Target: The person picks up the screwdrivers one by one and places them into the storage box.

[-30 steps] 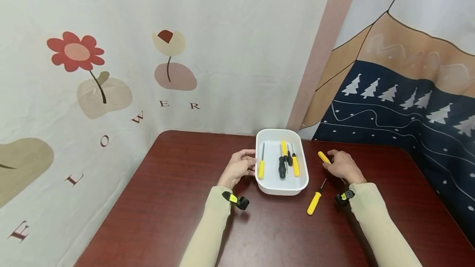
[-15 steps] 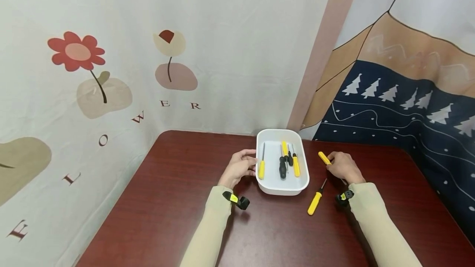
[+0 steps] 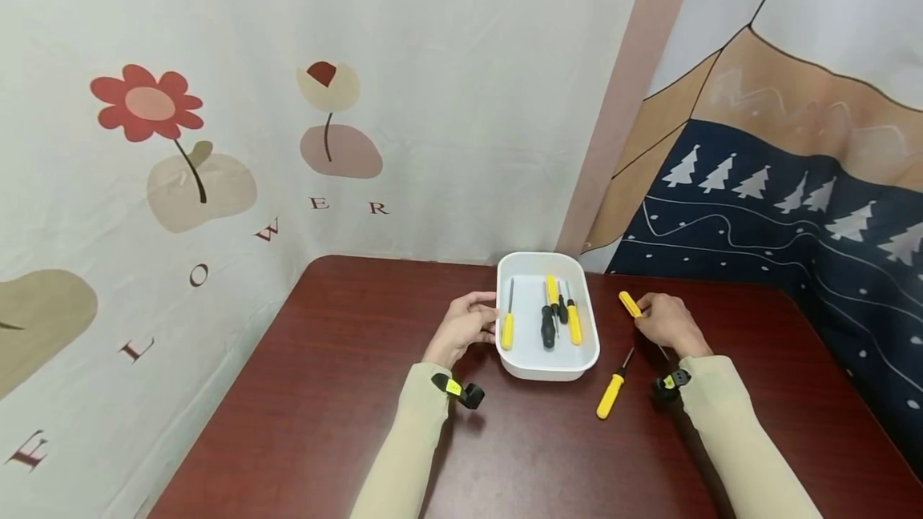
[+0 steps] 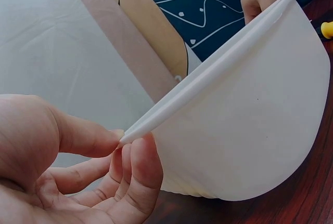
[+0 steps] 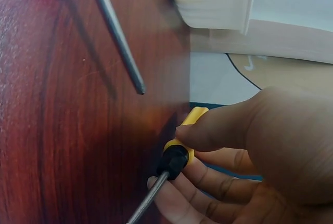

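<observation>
My left hand point(image 3: 463, 329) pinches the left rim of a white plastic tub point(image 3: 546, 370), thumb on top and fingers below, as the left wrist view shows. Inside the tub lie several screwdrivers, among them a yellow one point(image 3: 508, 331) along the left wall and a thick black-handled one point(image 3: 548, 328). To the right of the tub, my right hand point(image 3: 669, 322) grips a screwdriver point(image 5: 196, 115) by its yellow handle between thumb and fingers. Its black collar and metal shaft point back toward me. Another yellow-handled screwdriver point(image 3: 610, 396) lies on the table between tub and right hand.
The dark red wooden table point(image 3: 346, 391) has its far edge against a printed curtain point(image 3: 461, 102). The tub stands close to that far edge. Both wrists carry black straps with small cameras.
Hardly anything differs; both hands keep their hold and place, and the tub stays put. Only the head view has shifted very slightly.
</observation>
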Action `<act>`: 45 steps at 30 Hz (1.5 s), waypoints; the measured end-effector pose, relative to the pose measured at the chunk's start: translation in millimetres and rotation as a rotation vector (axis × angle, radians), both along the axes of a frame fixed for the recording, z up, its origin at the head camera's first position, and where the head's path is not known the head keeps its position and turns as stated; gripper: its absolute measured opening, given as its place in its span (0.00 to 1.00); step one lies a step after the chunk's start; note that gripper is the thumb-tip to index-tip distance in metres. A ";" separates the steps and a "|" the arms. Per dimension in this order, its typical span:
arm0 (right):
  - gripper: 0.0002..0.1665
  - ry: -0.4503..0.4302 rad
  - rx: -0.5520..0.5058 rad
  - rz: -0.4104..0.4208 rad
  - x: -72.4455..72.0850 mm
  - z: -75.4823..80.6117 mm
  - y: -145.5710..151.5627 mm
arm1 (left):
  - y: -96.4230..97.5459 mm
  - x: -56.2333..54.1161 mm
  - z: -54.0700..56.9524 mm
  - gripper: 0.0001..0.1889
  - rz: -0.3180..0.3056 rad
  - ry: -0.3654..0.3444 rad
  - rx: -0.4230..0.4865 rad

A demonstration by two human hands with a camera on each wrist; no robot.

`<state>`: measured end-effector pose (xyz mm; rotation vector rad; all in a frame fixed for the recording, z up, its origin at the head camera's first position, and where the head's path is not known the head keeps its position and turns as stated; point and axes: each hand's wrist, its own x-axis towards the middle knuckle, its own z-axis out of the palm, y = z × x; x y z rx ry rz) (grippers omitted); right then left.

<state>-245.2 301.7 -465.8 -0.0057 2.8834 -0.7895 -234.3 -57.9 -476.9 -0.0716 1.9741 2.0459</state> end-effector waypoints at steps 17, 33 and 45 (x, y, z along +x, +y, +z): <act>0.22 0.061 -0.129 -0.016 0.8 17.4 -11.6 | 0.1 -0.3 -1.1 0.23 0.003 0.010 0.002; 0.23 -0.003 -0.214 -0.039 -1.4 35.2 -26.5 | 0.4 -1.6 -1.3 0.24 0.008 -0.002 0.011; 0.24 -0.012 -0.265 -0.007 -0.3 42.2 -39.6 | 0.6 -1.9 -2.2 0.24 0.008 -0.007 0.014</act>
